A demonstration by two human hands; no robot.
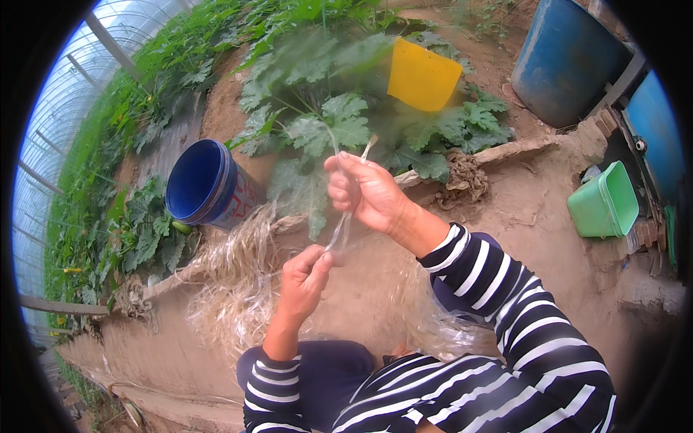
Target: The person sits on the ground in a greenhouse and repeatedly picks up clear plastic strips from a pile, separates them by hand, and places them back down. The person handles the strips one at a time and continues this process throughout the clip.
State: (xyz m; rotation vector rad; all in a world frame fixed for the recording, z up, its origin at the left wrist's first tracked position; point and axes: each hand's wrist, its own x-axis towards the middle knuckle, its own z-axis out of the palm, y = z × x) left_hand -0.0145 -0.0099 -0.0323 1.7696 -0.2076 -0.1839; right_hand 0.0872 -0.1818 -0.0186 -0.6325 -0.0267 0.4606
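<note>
My right hand (368, 192) is shut on a translucent plastic strip (340, 227) in front of the leafy plants, with strip ends showing above the fist. Below it and to its left, my left hand (306, 279) pinches the same strip between thumb and forefinger, and the strip runs between both hands. A tangled pile of clear plastic strips (238, 287) lies on the ground left of my left hand. More loose plastic strips (449, 335) lie near my lap, partly hidden by my sleeve and leg.
A blue bucket (233, 187) lies tilted at the plant bed's edge. A yellow card (422, 74) hangs among broad-leaved plants (346, 122). To the right are a light green pail (598, 205) and a large blue barrel (563, 65). A bundle of dry fibre (463, 178) lies on the bed edge.
</note>
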